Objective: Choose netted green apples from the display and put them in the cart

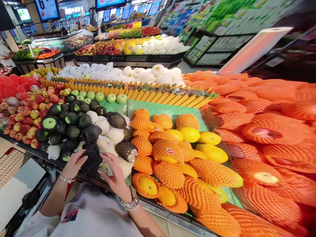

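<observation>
A dark bundle of black foam nets (91, 159) lies between my two hands, at the front edge of the fruit display. My left hand (74, 166) has its thumb and fingers closed on the bundle's left side. From the right, my right hand (115, 172) grips the same bundle, thumb and index finger apart around its edge. Whether a fruit is inside the bundle is hidden. Just behind are green apples in black nets (73, 131). Pale fruits in white foam nets (115, 135) sit close to my right fingers, with some black-netted ones among them.
Yellow melons in orange nets (169, 174) fill the tray on the right, beside large orange-netted fruits (266, 135). Red apples (24, 120) are piled at the left. A yellow picket divider (163, 95) runs behind. A shopping cart (14, 161) stands at the lower left.
</observation>
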`<control>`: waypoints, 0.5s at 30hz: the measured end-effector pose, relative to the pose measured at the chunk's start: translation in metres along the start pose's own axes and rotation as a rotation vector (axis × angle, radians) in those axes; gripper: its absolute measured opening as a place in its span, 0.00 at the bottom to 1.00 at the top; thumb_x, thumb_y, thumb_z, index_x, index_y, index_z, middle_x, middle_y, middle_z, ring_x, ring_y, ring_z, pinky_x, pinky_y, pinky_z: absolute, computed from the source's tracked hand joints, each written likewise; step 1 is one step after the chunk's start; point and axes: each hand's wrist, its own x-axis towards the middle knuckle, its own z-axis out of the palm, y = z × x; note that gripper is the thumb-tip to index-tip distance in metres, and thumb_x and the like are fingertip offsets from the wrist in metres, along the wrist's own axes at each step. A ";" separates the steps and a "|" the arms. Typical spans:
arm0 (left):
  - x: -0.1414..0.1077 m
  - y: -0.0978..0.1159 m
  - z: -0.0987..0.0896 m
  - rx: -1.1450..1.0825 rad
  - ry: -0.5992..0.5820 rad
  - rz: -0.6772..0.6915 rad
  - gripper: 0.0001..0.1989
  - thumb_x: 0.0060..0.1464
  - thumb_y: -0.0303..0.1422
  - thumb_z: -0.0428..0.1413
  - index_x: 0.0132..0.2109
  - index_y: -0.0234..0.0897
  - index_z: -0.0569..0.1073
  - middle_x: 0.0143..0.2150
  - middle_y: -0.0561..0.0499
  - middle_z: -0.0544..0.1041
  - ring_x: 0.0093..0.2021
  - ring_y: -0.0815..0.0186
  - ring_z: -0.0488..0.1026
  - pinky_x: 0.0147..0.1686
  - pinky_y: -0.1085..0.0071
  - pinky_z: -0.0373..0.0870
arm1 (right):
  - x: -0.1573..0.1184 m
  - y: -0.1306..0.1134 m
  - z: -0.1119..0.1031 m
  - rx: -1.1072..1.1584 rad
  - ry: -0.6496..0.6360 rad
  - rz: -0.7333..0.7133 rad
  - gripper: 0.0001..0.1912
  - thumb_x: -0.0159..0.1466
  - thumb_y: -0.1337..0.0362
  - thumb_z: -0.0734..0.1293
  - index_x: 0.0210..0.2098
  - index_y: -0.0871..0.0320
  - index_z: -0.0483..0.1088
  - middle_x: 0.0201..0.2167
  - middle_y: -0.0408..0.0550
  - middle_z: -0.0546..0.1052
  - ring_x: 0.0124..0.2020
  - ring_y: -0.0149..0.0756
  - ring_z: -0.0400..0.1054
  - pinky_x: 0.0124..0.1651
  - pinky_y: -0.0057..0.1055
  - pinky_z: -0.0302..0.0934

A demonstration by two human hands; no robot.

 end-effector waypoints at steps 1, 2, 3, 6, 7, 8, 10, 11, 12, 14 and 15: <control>0.002 0.000 0.008 0.008 0.000 0.015 0.21 0.57 0.48 0.53 0.39 0.35 0.78 0.37 0.45 0.79 0.40 0.59 0.75 0.44 0.64 0.73 | 0.002 -0.001 0.000 -0.041 0.047 -0.016 0.22 0.67 0.66 0.65 0.61 0.51 0.63 0.52 0.55 0.71 0.54 0.44 0.66 0.56 0.44 0.63; 0.003 -0.001 0.015 0.017 0.019 0.026 0.22 0.57 0.50 0.52 0.36 0.35 0.78 0.34 0.46 0.77 0.37 0.60 0.74 0.41 0.65 0.72 | 0.002 -0.001 0.000 -0.076 0.094 -0.021 0.18 0.67 0.67 0.65 0.55 0.52 0.67 0.47 0.53 0.72 0.50 0.43 0.67 0.53 0.44 0.64; 0.003 -0.001 0.020 0.020 0.050 0.029 0.23 0.57 0.51 0.52 0.34 0.35 0.77 0.32 0.46 0.76 0.36 0.60 0.73 0.40 0.65 0.72 | 0.002 -0.002 0.000 -0.107 0.137 -0.015 0.12 0.66 0.67 0.66 0.50 0.53 0.69 0.43 0.52 0.72 0.47 0.43 0.67 0.51 0.44 0.64; 0.004 -0.001 0.024 -0.008 0.161 0.027 0.22 0.55 0.51 0.53 0.35 0.35 0.78 0.33 0.47 0.76 0.36 0.61 0.72 0.39 0.66 0.70 | 0.001 -0.003 -0.004 -0.169 0.214 0.019 0.01 0.66 0.67 0.67 0.37 0.54 0.69 0.40 0.51 0.71 0.46 0.43 0.66 0.51 0.46 0.63; 0.005 -0.001 0.023 -0.014 0.178 0.029 0.20 0.55 0.49 0.54 0.35 0.35 0.78 0.33 0.47 0.76 0.36 0.62 0.71 0.38 0.67 0.69 | 0.000 -0.003 -0.006 -0.163 0.214 0.010 0.02 0.66 0.67 0.66 0.35 0.55 0.69 0.41 0.51 0.71 0.47 0.43 0.66 0.51 0.47 0.63; 0.005 0.000 0.021 -0.013 0.181 0.030 0.19 0.54 0.48 0.55 0.35 0.36 0.78 0.32 0.48 0.75 0.35 0.63 0.71 0.37 0.68 0.68 | 0.000 -0.004 -0.008 -0.130 0.193 -0.017 0.02 0.66 0.67 0.66 0.35 0.55 0.68 0.41 0.51 0.72 0.47 0.43 0.66 0.51 0.46 0.64; 0.007 0.001 0.019 -0.003 0.152 0.029 0.15 0.53 0.45 0.57 0.33 0.36 0.77 0.30 0.50 0.74 0.32 0.65 0.69 0.34 0.69 0.66 | -0.002 -0.006 -0.012 -0.007 0.105 -0.102 0.03 0.66 0.69 0.65 0.37 0.54 0.67 0.38 0.49 0.73 0.44 0.40 0.69 0.48 0.41 0.66; 0.007 0.002 0.019 -0.001 0.129 0.026 0.14 0.52 0.44 0.57 0.33 0.36 0.77 0.29 0.51 0.73 0.31 0.66 0.68 0.33 0.70 0.65 | -0.003 -0.007 -0.013 0.059 0.052 -0.141 0.04 0.66 0.69 0.64 0.38 0.54 0.67 0.35 0.48 0.73 0.41 0.38 0.70 0.46 0.38 0.68; 0.008 0.003 0.021 -0.003 0.106 0.022 0.13 0.52 0.43 0.58 0.33 0.36 0.77 0.29 0.51 0.73 0.31 0.66 0.67 0.33 0.70 0.64 | -0.005 -0.008 -0.013 0.108 0.007 -0.159 0.04 0.66 0.69 0.63 0.39 0.54 0.66 0.32 0.46 0.73 0.38 0.37 0.71 0.43 0.35 0.68; 0.009 0.003 0.026 -0.014 0.077 0.014 0.14 0.52 0.44 0.58 0.34 0.36 0.76 0.28 0.52 0.71 0.29 0.67 0.67 0.31 0.71 0.64 | -0.011 -0.007 -0.009 0.139 -0.044 -0.114 0.07 0.66 0.69 0.60 0.40 0.54 0.67 0.31 0.46 0.74 0.36 0.37 0.71 0.39 0.33 0.68; 0.009 0.003 0.030 -0.030 0.079 0.011 0.16 0.52 0.46 0.58 0.35 0.36 0.76 0.27 0.52 0.71 0.29 0.67 0.66 0.30 0.71 0.63 | -0.015 -0.006 -0.005 0.132 -0.048 -0.053 0.09 0.67 0.69 0.57 0.40 0.54 0.68 0.31 0.47 0.75 0.35 0.37 0.72 0.38 0.32 0.68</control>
